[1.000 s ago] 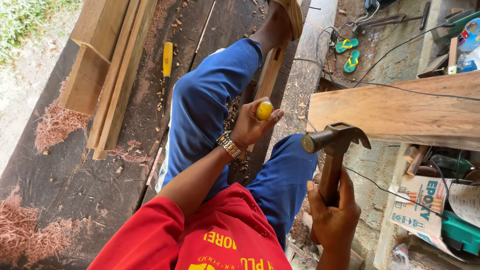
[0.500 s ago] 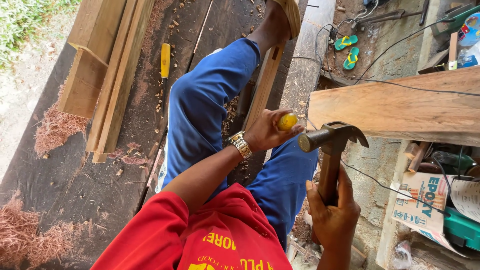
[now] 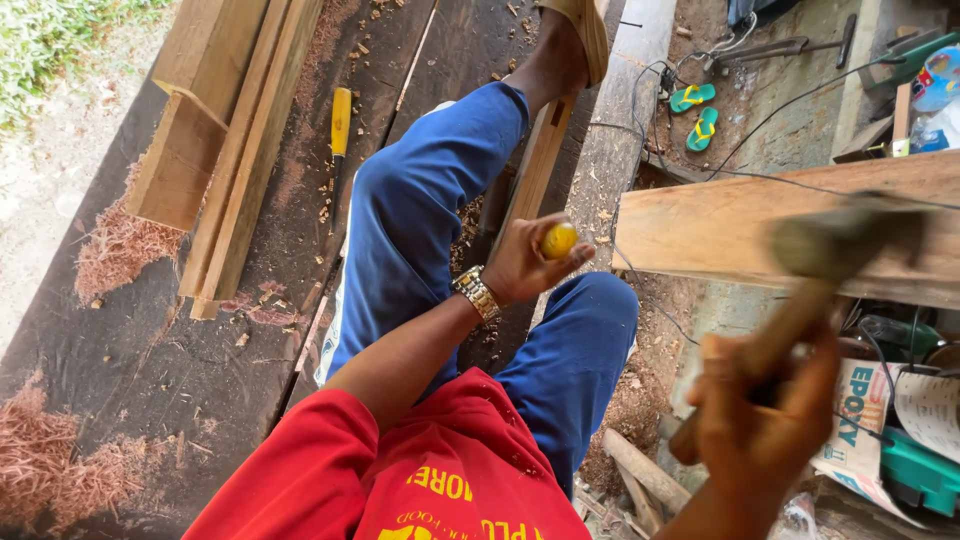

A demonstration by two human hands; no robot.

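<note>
- Head view: your left hand (image 3: 520,265) has its grip clamped on the yellow chisel handle (image 3: 559,240), set over the narrow wooden strip (image 3: 530,175) pinned under your foot.
- Your right hand (image 3: 765,415) is clamped on the hammer (image 3: 815,255), which is blurred and raised near the wide plank (image 3: 760,230).
- Risk, as I judge it: an off-centre blow could glance off the rounded handle onto your left fingers or knee.

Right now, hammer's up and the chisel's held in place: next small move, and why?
Probably bring the hammer down onto the yellow chisel handle. The right hand holds the hammer raised and motion-blurred to the side, clear of the handle, while the left hand grips the chisel over the narrow wooden piece pinned under the foot. The blade tip is hidden.
</note>
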